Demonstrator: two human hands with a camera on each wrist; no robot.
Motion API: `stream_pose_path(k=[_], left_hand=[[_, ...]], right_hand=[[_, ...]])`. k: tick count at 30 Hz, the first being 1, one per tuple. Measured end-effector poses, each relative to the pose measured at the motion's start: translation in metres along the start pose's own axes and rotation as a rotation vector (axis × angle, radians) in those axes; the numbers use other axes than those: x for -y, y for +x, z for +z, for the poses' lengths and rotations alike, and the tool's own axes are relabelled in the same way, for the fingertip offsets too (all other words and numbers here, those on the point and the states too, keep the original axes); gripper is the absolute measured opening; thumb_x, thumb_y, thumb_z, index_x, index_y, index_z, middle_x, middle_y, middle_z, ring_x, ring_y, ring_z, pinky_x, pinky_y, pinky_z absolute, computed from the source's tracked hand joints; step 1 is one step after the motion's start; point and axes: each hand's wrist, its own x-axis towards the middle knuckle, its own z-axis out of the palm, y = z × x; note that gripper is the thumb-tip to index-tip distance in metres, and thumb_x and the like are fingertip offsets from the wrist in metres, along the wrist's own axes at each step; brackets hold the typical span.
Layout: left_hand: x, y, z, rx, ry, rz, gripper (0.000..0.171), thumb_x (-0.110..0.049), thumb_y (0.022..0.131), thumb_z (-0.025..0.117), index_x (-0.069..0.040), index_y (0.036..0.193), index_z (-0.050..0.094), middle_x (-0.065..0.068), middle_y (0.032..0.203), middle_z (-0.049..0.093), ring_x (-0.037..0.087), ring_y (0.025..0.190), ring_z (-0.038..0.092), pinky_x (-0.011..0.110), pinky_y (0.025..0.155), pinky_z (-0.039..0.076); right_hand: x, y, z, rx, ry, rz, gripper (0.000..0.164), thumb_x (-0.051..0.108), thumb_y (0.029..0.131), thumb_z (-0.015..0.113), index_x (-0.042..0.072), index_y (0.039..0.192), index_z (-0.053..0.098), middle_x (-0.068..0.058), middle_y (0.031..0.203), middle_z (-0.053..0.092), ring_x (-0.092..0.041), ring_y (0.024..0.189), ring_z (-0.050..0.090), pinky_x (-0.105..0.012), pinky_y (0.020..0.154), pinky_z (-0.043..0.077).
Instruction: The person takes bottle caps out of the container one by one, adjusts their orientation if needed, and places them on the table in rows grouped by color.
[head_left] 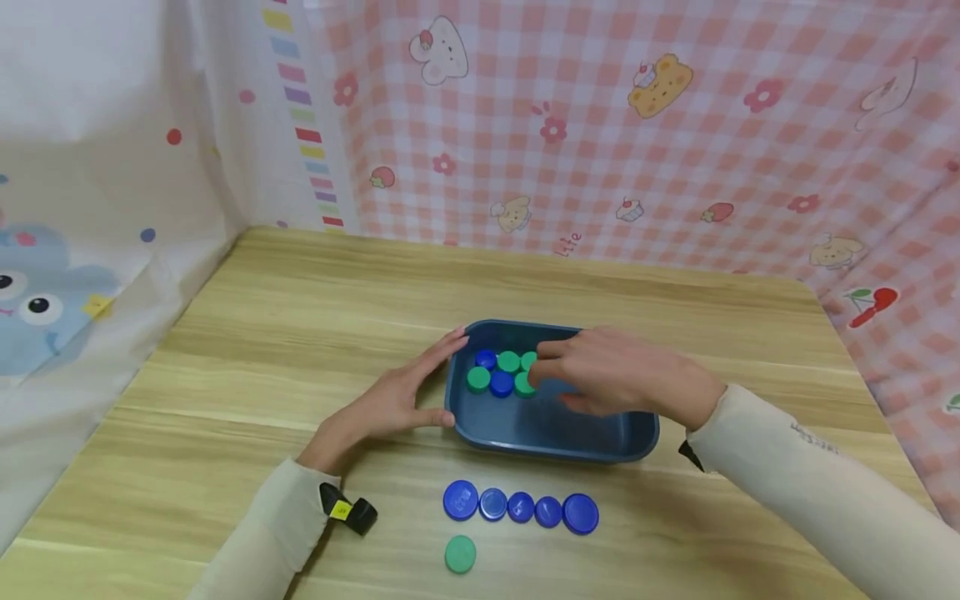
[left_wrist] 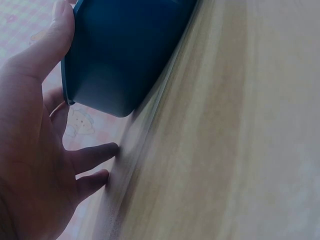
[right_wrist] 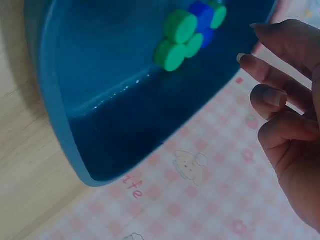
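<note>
A dark blue plastic tray point(head_left: 547, 442) stands on the table, with several green and blue bottle caps grouped at its left end. My left hand point(head_left: 390, 404) touches that end, fingers spread at the back corner and thumb at the front. In the left wrist view, the thumb point(left_wrist: 55, 42) lies against the tray's wall. My right hand point(head_left: 615, 371) hangs over the tray's right half, beside a green cap point(head_left: 525, 384). Its thumb and forefinger are apart with nothing between them, and the other fingers curl loosely. In the head view it partly hides the caps.
In front of the tray, several blue caps point(head_left: 521, 507) lie in a row on the wooden table point(head_left: 300, 317). A single green cap point(head_left: 461, 554) lies below the row's left end. A pink checked cloth point(head_left: 600, 167) hangs behind the table, and a white one point(head_left: 112, 167) hangs at left.
</note>
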Motion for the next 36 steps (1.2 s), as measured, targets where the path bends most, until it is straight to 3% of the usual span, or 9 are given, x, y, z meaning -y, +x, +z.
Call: stream_pose_path(k=[8,18,27,36], left_hand=[[-0.001,-0.001,0.0,0.007,-0.013,-0.004,0.095,-0.038,0.081,0.076,-0.031,0.154,0.017,-0.02,0.158,0.004,0.023,0.142,0.022,0.055,0.105,0.031],[-0.002,-0.001,0.0,0.003,-0.016,0.007,0.095,-0.038,0.081,0.076,-0.032,0.154,0.016,-0.019,0.158,0.004,0.021,0.142,0.021,0.054,0.106,0.03],[0.0,-0.002,0.0,0.001,-0.017,0.006,0.095,-0.036,0.081,0.077,-0.032,0.154,0.016,-0.019,0.158,0.004,0.02,0.142,0.019,0.053,0.107,0.029],[0.0,-0.002,-0.001,0.003,-0.016,0.013,0.095,-0.038,0.081,0.076,-0.032,0.154,0.015,-0.019,0.158,0.003,0.019,0.142,0.021,0.053,0.107,0.029]], right_hand=[[-0.007,0.022,0.006,0.068,-0.014,0.004,0.028,0.022,0.084,0.074,0.018,0.111,0.068,0.003,0.094,0.059,-0.011,0.068,0.053,-0.028,0.061,0.051],[-0.015,0.036,0.019,0.085,-0.033,0.015,0.025,0.019,0.08,0.078,0.019,0.105,0.072,0.003,0.094,0.062,-0.013,0.072,0.056,-0.03,0.066,0.053],[-0.012,0.045,0.023,0.123,-0.072,0.012,0.022,0.013,0.085,0.073,0.018,0.106,0.072,0.0,0.097,0.065,-0.012,0.065,0.055,-0.022,0.055,0.048],[-0.015,0.051,0.034,0.16,-0.109,0.011,0.025,0.013,0.085,0.074,0.021,0.108,0.071,0.0,0.096,0.063,-0.014,0.062,0.052,-0.026,0.052,0.047]])
